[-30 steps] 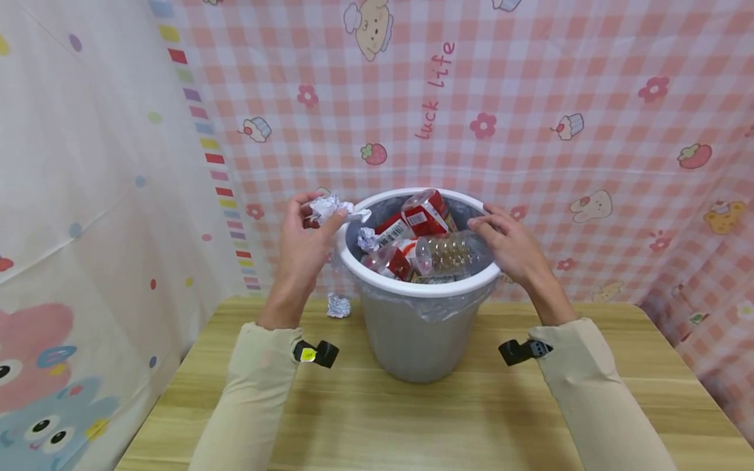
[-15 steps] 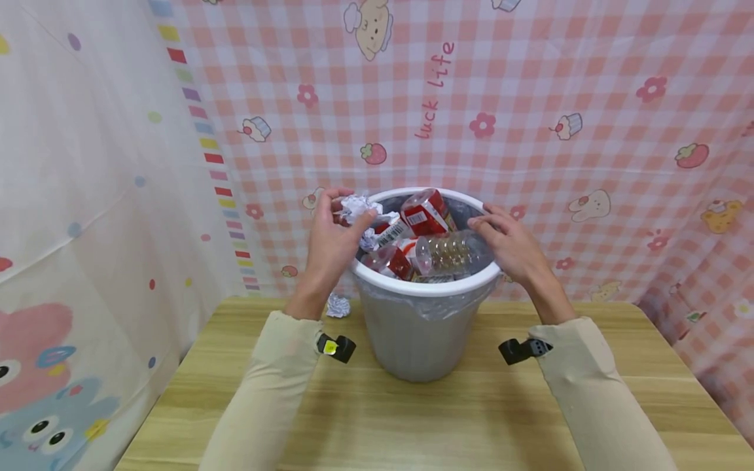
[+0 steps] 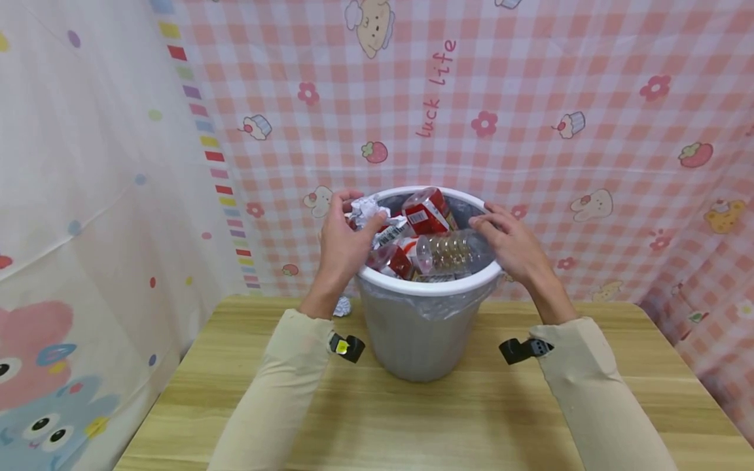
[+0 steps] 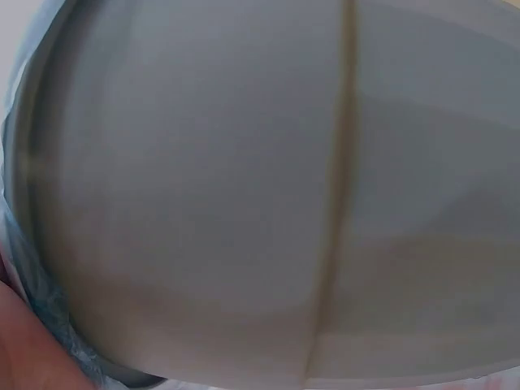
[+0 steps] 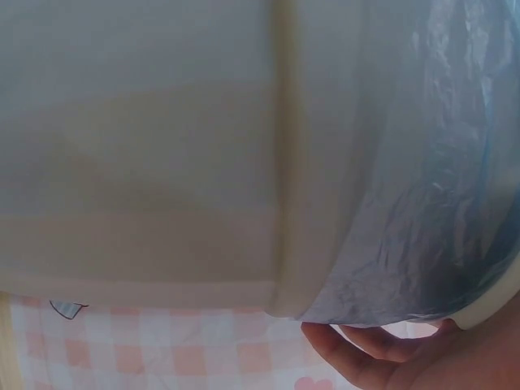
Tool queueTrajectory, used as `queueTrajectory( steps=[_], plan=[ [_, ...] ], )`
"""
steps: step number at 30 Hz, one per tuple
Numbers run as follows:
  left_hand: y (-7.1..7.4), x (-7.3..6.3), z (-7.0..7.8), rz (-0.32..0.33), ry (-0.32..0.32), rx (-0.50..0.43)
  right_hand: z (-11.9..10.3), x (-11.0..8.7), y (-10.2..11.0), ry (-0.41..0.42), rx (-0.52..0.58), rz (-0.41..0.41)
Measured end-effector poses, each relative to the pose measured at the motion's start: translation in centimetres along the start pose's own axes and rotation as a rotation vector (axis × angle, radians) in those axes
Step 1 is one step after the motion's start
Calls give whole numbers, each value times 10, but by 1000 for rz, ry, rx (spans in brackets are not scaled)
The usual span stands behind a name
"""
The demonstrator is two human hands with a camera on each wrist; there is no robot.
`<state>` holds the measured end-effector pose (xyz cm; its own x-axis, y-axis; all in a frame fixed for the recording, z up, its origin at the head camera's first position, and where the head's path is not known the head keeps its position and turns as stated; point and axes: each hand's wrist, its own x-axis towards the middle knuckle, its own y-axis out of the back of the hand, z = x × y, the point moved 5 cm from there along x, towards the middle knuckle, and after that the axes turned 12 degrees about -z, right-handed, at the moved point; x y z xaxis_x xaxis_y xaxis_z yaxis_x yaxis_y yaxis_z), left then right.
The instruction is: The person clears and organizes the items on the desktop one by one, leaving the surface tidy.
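Observation:
A grey trash can (image 3: 415, 340) with a white rim stands on the table, lined with a clear plastic bag (image 3: 438, 306). Over its left edge, my left hand (image 3: 344, 248) holds a crumpled paper ball (image 3: 366, 210) between thumb and fingers. My right hand (image 3: 518, 252) grips the rim on the right, thumb toward the inside; its fingers show below the rim in the right wrist view. Inside lie a clear plastic bottle (image 3: 450, 254), a red-labelled container (image 3: 429, 212) and other litter. The can's grey wall (image 4: 203, 187) fills most of the left wrist view.
Another crumpled paper ball (image 3: 342, 307) lies on the wooden table (image 3: 406, 425), left of the can and partly behind my left forearm. A pink checked cloth (image 3: 530, 85) hangs right behind the table, and a white patterned cloth (image 3: 106, 216) hangs on the left.
My left hand has moved right with the crumpled paper ball, from beside the trash can to over its left rim. The right hand stays on the rim.

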<state>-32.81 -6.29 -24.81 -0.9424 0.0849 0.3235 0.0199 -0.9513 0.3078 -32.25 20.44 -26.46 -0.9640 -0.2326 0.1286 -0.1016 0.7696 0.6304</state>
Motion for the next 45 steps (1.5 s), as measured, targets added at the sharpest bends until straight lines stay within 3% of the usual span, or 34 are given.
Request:
queueTrajectory(
  steps=[8, 23, 33, 38, 45],
  plan=[
    [-1, 0, -2, 12, 25, 72, 0, 0, 0, 3, -3, 3],
    [-1, 0, -1, -27, 51, 135, -1, 0, 1, -5, -1, -2],
    [1, -2, -5, -23, 65, 83, 1, 1, -1, -17, 2, 1],
    [5, -3, -8, 2, 28, -18, 1, 1, -1, -14, 9, 1],
    [13, -5, -4, 52, -21, -54, 1, 0, 0, -24, 8, -3]
  ],
)
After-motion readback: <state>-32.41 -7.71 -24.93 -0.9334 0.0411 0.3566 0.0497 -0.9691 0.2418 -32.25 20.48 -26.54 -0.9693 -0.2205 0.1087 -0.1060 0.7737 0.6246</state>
